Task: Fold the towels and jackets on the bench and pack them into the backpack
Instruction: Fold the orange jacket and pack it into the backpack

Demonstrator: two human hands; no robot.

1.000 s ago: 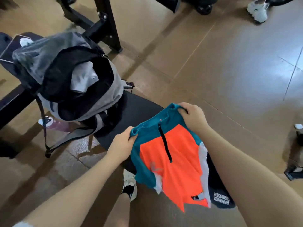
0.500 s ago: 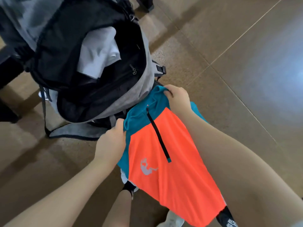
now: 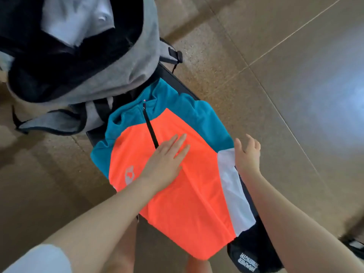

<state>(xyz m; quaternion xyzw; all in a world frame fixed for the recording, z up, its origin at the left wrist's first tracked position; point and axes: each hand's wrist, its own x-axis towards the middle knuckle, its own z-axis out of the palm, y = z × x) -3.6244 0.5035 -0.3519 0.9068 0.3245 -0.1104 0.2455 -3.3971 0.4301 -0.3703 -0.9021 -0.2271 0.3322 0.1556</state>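
An orange and teal jacket (image 3: 193,203) with a black zip lies spread flat along the black bench (image 3: 254,247). My left hand (image 3: 165,160) presses flat on its orange chest, fingers straight, just right of the zip. My right hand (image 3: 246,154) hovers at the jacket's right edge by the white sleeve panel, fingers loosely spread, holding nothing. The grey backpack (image 3: 118,75) stands wide open at the bench's far end, touching the jacket's collar. A white folded cloth (image 3: 78,18) sits inside it.
Brown tiled floor (image 3: 275,66) surrounds the bench on both sides. A backpack strap (image 3: 49,123) hangs off the left of the bench. My legs show under the bench's near end. A shoe (image 3: 354,245) sits at the right edge.
Both hands let go of the jacket's collar after laying it flat on the bench. My left hand now presses its chest, and my right hand moved to its right edge. The camera moved closer.
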